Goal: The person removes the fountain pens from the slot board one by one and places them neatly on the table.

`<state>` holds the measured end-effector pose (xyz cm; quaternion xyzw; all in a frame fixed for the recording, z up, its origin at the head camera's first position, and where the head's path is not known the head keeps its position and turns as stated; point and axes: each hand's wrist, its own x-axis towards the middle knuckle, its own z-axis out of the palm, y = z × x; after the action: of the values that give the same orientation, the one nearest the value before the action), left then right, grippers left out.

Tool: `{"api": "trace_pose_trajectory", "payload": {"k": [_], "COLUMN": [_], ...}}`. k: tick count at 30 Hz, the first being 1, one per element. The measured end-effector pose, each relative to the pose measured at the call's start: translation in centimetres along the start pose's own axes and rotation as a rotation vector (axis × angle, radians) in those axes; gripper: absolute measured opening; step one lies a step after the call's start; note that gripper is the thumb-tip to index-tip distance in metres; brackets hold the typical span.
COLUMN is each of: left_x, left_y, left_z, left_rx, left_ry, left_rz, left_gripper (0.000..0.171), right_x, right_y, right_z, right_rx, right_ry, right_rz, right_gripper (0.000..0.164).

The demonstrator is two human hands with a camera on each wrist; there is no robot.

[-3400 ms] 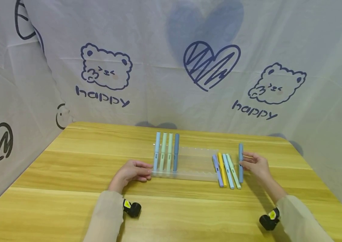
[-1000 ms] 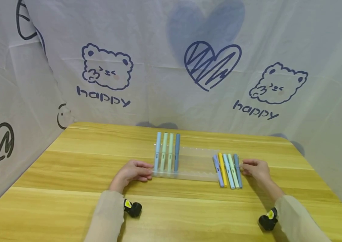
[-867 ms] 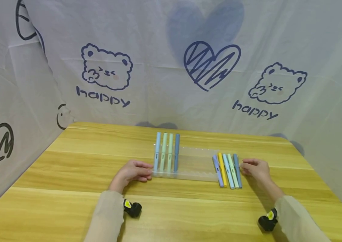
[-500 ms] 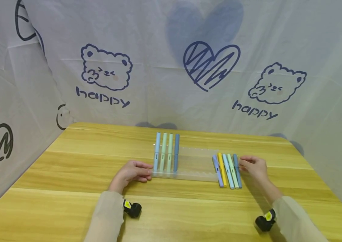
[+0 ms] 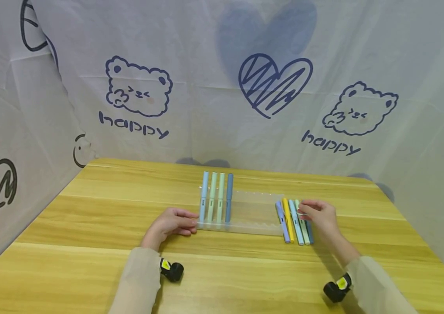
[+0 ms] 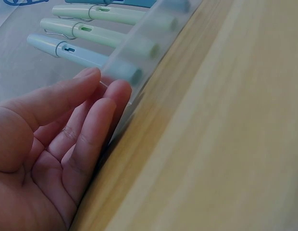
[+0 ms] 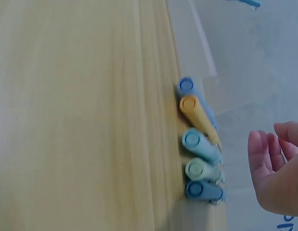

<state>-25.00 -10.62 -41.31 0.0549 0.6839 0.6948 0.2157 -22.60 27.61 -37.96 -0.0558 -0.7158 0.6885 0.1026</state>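
Observation:
A clear plastic pen tray point(image 5: 255, 213) lies on the table. In its left part stand a light blue pen point(image 5: 204, 187), two light green pens point(image 6: 86, 31) and a dark blue pen point(image 5: 229, 192), side by side. My left hand point(image 5: 171, 221) holds the tray's near left corner between thumb and fingers. At the tray's right end lies a row of loose pens: purple point(image 5: 283, 224), yellow point(image 5: 288, 220), light blue point(image 7: 199, 144), light green point(image 7: 202, 169) and dark blue point(image 7: 204, 190). Over the right end of this row hovers my right hand point(image 5: 321, 218), fingers loosely bent and holding nothing.
The wooden table point(image 5: 237, 274) reaches back to a pale cloth curtain point(image 5: 202, 109) printed with bears and hearts. More cloth hangs along both sides. A black wrist camera point(image 5: 172, 271) sits at the left sleeve, another camera point(image 5: 336, 291) at the right.
The right hand set the dark blue pen down at the right end of the loose row and released it. It has since moved left over the row. The left hand stays at the tray.

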Motion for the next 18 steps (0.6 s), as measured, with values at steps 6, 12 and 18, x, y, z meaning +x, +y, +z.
{"api": "trace_pose_trajectory", "payload": {"k": [6,12,18], "left_x": [0.0,0.0,0.0], "left_y": [0.0,0.0,0.0], "left_z": [0.0,0.0,0.0], "left_rx": [0.002,-0.001,-0.003], "left_ry": [-0.004,-0.004,-0.003], "left_rz": [0.002,0.001,-0.001], "left_gripper": [0.031,0.031,0.031], "right_x": [-0.2,0.5,-0.3], "right_y": [0.0,1.4,0.9], "right_z": [0.7,1.0,2.5], "right_rx": [0.048,0.116,0.12], "right_ry": [-0.064,-0.166,-0.198], "right_rz": [-0.036,-0.094,-0.122], "right_gripper": [0.006,0.014,0.019]}}
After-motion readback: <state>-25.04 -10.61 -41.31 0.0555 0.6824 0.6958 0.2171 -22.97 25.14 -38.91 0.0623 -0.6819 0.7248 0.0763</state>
